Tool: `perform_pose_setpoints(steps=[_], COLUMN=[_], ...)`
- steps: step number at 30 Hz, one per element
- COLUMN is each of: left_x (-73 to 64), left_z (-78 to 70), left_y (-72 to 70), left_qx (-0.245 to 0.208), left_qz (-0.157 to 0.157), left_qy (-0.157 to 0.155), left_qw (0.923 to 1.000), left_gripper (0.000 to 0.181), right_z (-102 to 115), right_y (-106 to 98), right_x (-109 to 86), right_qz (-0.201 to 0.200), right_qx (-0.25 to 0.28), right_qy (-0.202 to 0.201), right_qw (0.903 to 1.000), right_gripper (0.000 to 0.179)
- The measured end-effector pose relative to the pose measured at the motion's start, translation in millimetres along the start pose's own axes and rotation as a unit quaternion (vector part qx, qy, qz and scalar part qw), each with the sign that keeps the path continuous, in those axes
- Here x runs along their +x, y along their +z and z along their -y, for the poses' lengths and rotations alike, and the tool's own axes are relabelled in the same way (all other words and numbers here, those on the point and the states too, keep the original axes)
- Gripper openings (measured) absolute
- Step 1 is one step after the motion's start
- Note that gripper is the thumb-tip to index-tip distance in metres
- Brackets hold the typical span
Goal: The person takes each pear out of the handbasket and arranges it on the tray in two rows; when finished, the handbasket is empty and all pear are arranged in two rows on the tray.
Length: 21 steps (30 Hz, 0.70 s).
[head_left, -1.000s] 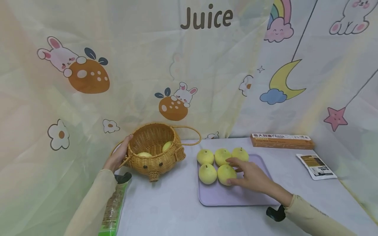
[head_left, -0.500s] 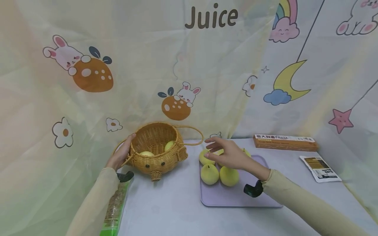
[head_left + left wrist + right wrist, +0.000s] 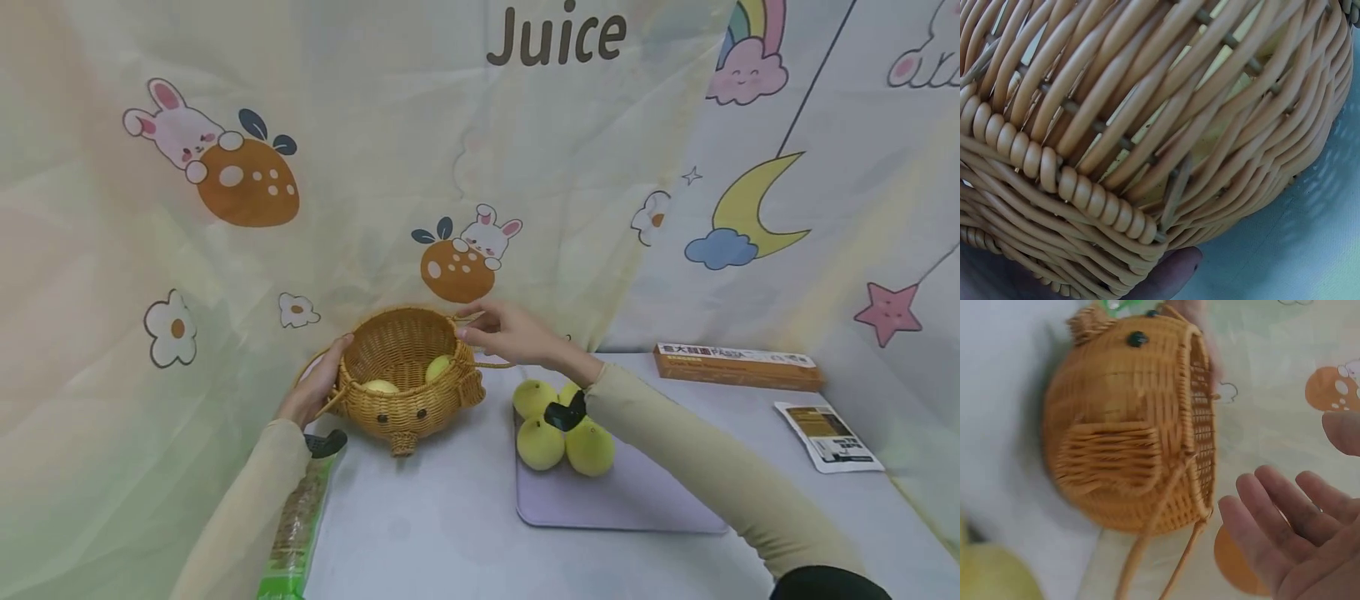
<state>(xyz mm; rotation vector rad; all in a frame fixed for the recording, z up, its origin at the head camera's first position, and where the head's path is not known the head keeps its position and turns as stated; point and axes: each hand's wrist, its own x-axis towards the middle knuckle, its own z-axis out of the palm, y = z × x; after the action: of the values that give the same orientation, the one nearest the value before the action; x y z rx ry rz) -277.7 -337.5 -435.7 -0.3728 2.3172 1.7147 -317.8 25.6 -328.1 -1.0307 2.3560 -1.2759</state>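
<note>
A wicker basket [image 3: 442, 410] with an animal face and snout stands tilted toward me at the back of the table. My left hand [image 3: 315, 387] grips its left side, and a fingertip [image 3: 1172, 275] shows under the weave in the left wrist view. Two round yellow pears, one of them this pear [image 3: 437, 367], show inside. Over the basket's right rim, near the handle, hovers my right hand [image 3: 513, 333]; in the right wrist view its fingers [image 3: 1272, 512] are spread and hold nothing. Several more pears [image 3: 540, 443] sit on a lilac tray [image 3: 622, 504], partly hidden by my right forearm.
A long orange-brown pasta box [image 3: 738, 368] lies against the back wall at right, with a white and brown pouch [image 3: 828, 437] in front of it. Near my left forearm lies a green-edged clear packet [image 3: 296, 525]. Printed cloth hangs behind the table.
My right hand has left the pears on the tray and moved left and up to the basket's right rim, carrying nothing. The left hand stays on the basket. The view has shifted slightly.
</note>
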Motion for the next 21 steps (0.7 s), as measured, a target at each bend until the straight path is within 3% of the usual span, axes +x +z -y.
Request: perform_pose_setpoints(steps=[13,21], left_x=[1.1,1.1], left_z=[-2.1,-0.1], left_y=[-0.1,0.5], left_qx=[-0.012,-0.014], left_qz=[0.001,0.002], left_qy=[0.014,0.015], left_qw=[0.9998,0.9998], left_gripper=[0.086,0.09], right_z=[18,10], right_y=[35,60], right_x=[88.0,123.7], right_qz=[0.038,0.095], right_qx=[0.087,0.125], right_qy=[0.033,0.042], right_qw=[0.995,0.9867], right_gripper=[0.046,0.05])
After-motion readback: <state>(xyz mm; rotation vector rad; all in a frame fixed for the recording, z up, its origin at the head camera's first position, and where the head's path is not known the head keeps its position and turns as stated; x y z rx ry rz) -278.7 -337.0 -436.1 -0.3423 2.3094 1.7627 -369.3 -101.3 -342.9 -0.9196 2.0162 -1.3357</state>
